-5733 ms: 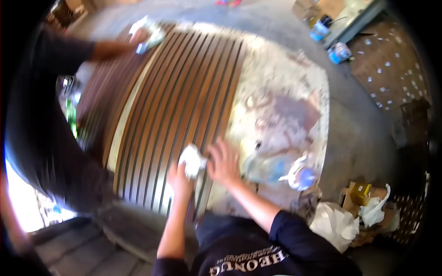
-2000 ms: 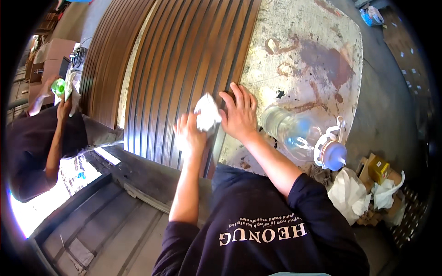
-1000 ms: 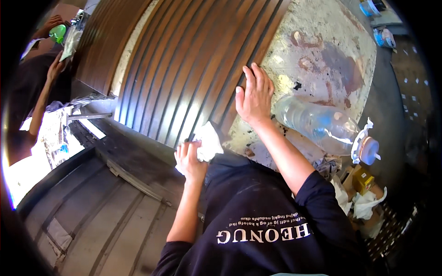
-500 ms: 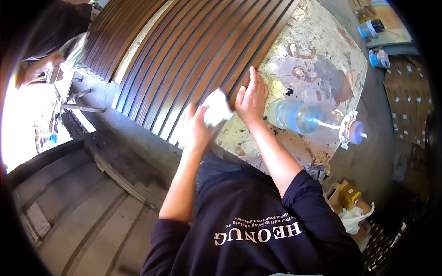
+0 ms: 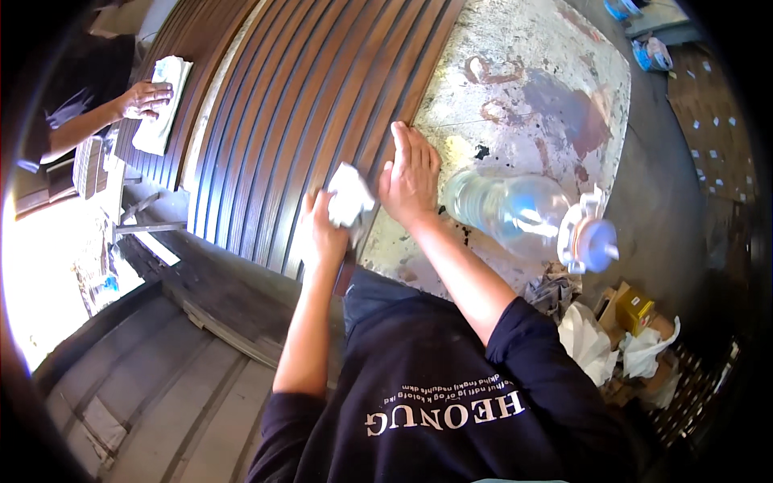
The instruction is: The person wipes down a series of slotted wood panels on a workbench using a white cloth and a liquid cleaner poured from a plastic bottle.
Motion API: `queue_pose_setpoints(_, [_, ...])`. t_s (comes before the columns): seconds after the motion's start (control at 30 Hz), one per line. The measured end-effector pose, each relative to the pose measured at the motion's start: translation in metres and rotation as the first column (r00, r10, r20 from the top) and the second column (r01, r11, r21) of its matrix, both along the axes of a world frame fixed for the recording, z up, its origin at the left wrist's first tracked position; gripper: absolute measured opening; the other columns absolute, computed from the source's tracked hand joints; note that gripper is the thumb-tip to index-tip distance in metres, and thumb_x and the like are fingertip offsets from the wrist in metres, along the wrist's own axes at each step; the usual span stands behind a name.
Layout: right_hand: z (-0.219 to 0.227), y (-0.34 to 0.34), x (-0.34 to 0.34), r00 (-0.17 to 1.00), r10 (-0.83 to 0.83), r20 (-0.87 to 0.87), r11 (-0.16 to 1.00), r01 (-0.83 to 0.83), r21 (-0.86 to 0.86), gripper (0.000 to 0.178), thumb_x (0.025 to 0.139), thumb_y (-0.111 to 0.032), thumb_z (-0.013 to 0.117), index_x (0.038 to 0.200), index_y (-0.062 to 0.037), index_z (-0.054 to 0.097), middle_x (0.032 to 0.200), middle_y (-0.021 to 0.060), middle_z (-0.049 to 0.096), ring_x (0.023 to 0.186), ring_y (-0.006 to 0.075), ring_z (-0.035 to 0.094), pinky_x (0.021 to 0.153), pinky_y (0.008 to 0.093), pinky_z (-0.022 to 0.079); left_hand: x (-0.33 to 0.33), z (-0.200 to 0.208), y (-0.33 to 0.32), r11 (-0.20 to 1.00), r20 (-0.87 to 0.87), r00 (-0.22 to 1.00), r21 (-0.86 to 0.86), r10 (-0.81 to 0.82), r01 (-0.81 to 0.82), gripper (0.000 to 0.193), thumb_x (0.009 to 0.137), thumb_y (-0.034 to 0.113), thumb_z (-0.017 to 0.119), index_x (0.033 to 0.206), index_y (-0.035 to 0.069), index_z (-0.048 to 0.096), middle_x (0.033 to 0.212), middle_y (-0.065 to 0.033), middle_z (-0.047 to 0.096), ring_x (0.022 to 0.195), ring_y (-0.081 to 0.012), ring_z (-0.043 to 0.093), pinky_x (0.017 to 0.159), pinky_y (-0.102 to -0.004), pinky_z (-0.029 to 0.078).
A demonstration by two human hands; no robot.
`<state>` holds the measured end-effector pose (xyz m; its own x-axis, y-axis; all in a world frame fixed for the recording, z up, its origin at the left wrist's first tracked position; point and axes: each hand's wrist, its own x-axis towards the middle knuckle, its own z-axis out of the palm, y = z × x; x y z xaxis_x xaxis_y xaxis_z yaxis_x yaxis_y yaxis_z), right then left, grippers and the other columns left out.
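A brown slatted panel (image 5: 310, 97), grooved with dark lines, lies on a paint-stained table (image 5: 515, 88). My left hand (image 5: 324, 233) is closed round a crumpled white cloth (image 5: 350, 196) over the panel's near right corner. Along the panel's right edge rests my right hand (image 5: 412, 179), its fingers stretched out and thumb apart, with nothing in it. Just right of that hand stands a large clear plastic bottle (image 5: 507, 211) with liquid inside and a bluish cap. Part of the cloth is hidden by my left fingers.
At the far left, a co-worker's hand (image 5: 147, 100) presses a folded white cloth (image 5: 163, 121) on a second brown panel (image 5: 189, 48). Cardboard and a yellow box (image 5: 634, 310) sit on the right below the table. Grey boards (image 5: 153, 362) fill the lower left.
The view has shifted, so the panel and bottle sit further left. Both my hands stay near the panel's corner, cloth still in the left. The co-worker's hand and cloth have come onto the second panel.
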<state>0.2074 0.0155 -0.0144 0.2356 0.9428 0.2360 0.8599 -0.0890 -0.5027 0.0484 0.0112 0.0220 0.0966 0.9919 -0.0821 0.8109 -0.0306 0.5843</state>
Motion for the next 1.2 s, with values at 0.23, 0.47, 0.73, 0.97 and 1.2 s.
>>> queue_pose_setpoints(0.23, [0.01,0.0,-0.003,1.0,0.018,-0.013,1.0,-0.018,0.009,0.068,0.076,-0.012,0.055,0.139,-0.0008,0.032,0.139,0.0148,0.04,0.13,0.0319,0.034,0.108,0.0473,0.021,0.05,-0.011,0.077,0.972,-0.065,0.99,0.193,-0.126,0.136,0.033,0.066,0.002,0.06,0.099,0.007,0.058,0.093,-0.0185,0.059,0.085,-0.0403,0.06,0.071,-0.0472,0.049])
queue_pose_setpoints(0.47, [0.006,0.0,0.002,0.998,-0.021,-0.055,1.0,0.02,-0.008,0.067,0.077,-0.014,0.054,0.139,-0.0008,0.032,0.138,0.0146,0.042,0.13,0.0314,0.036,0.108,0.046,0.022,0.031,-0.003,0.052,0.975,-0.077,0.984,0.143,-0.163,0.172,0.03,0.068,0.003,0.059,0.097,0.004,0.056,0.093,-0.0171,0.059,0.081,-0.04,0.061,0.068,-0.0462,0.05])
queue_pose_setpoints(0.73, [0.011,0.0,0.0,0.993,-0.008,-0.116,1.0,0.005,-0.023,0.067,0.079,-0.013,0.052,0.141,-0.0015,0.029,0.14,0.0142,0.039,0.133,0.0303,0.033,0.109,0.0463,0.019,0.089,-0.022,0.133,0.948,-0.122,0.967,0.2,-0.225,0.246,0.027,0.07,0.006,0.058,0.096,0.003,0.054,0.097,-0.0186,0.062,0.088,-0.0409,0.06,0.074,-0.0475,0.049])
queue_pose_setpoints(0.97, [0.007,0.002,0.003,0.996,-0.034,-0.086,0.999,0.032,-0.018,0.07,0.077,-0.018,0.055,0.142,-0.0043,0.031,0.139,0.0116,0.042,0.13,0.0291,0.036,0.109,0.0445,0.02,0.072,-0.018,0.114,0.96,-0.086,0.968,0.131,-0.236,0.246,0.034,0.071,0.013,0.064,0.102,0.003,0.054,0.098,-0.0185,0.061,0.087,-0.0405,0.061,0.071,-0.0464,0.05])
queue_pose_setpoints(1.2, [0.012,-0.004,0.005,0.992,-0.016,-0.127,1.0,0.013,-0.024,0.068,0.079,-0.017,0.052,0.142,-0.0058,0.031,0.142,0.0122,0.04,0.132,0.0301,0.035,0.109,0.0461,0.02,0.077,-0.017,0.111,0.954,-0.104,0.96,0.132,-0.258,0.271,0.038,0.068,0.004,0.061,0.105,0.0,0.053,0.097,-0.0224,0.061,0.085,-0.0423,0.06,0.071,-0.0468,0.051])
